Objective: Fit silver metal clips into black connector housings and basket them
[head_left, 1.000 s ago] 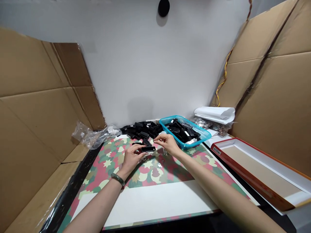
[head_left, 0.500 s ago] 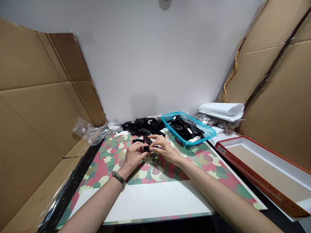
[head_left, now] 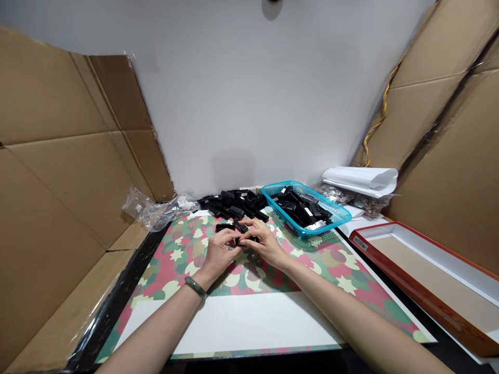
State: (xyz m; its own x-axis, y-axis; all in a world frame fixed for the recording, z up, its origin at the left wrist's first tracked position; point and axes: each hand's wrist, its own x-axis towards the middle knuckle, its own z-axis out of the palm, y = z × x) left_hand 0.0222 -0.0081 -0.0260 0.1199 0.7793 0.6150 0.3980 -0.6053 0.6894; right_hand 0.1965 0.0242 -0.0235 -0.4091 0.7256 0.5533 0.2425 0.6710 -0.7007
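Observation:
A small black plastic part (head_left: 254,239) is held between both hands, low over the patterned mat (head_left: 171,270). My left hand (head_left: 222,250), with a dark green bangle at the wrist, pinches its left end. The fingers of my right hand (head_left: 265,243) close on it from the other side, thumb in front. Just beyond the fingertips are a black piece (head_left: 240,226) beside my right fingers and another black piece (head_left: 225,227) lying on the mat. My fingers cover much of the held part, so its exact kind is unclear.
A pile of black plastic parts (head_left: 230,201) lies against the wall. To its right stands a blue basket (head_left: 338,217) of similar parts. Clear plastic bags (head_left: 156,210) lie at left, rolled white sheets (head_left: 358,178) at right. An open red-edged box (head_left: 413,254) is at far right; cardboard walls flank the table.
The whole view has shifted slightly, so everything appears a little further right. Both hands stay together on the small black part, with the right forefinger a little lower and closer to it.

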